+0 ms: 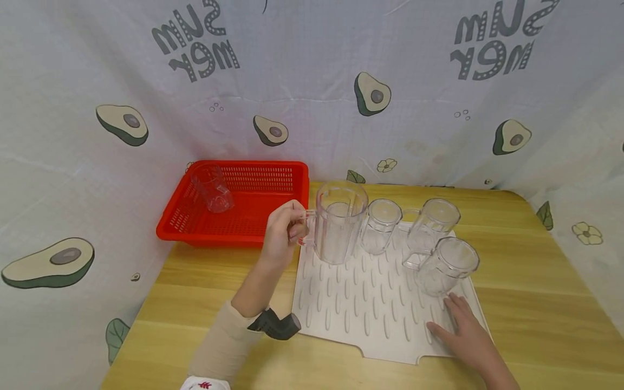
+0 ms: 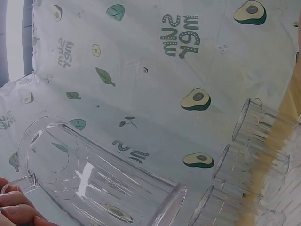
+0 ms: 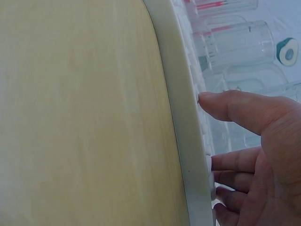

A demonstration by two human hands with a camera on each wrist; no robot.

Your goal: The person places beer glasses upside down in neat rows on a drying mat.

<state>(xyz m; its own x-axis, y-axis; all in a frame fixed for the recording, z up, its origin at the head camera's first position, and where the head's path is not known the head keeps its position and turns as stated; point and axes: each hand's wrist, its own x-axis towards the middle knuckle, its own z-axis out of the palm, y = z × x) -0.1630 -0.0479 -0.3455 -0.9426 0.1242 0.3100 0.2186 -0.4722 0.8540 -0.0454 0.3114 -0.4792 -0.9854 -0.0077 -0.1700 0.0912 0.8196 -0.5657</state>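
Observation:
My left hand (image 1: 285,227) grips the handle of a large clear pitcher (image 1: 336,238), which overlaps the left back part of a pale ridged draining mat (image 1: 351,309). The left wrist view shows curled fingers (image 2: 16,207) at that handle and the pitcher (image 2: 99,174) stretching away from them. Through its clear wall a smaller round outline shows. My right hand (image 1: 465,338) has its fingers spread on the right front part of the mat, fingertips near the closest glass mug (image 1: 446,268). In the right wrist view, thumb and fingers (image 3: 235,106) touch the mat's ridged surface and hold nothing.
Two more clear mugs, one beside the pitcher (image 1: 380,230) and one farther right (image 1: 431,225), stand at the mat's back. A red perforated basket (image 1: 234,238) sits at the back left with a clear glass (image 1: 214,189) leaning inside. A printed curtain (image 1: 312,70) hangs behind the wooden table (image 1: 536,303).

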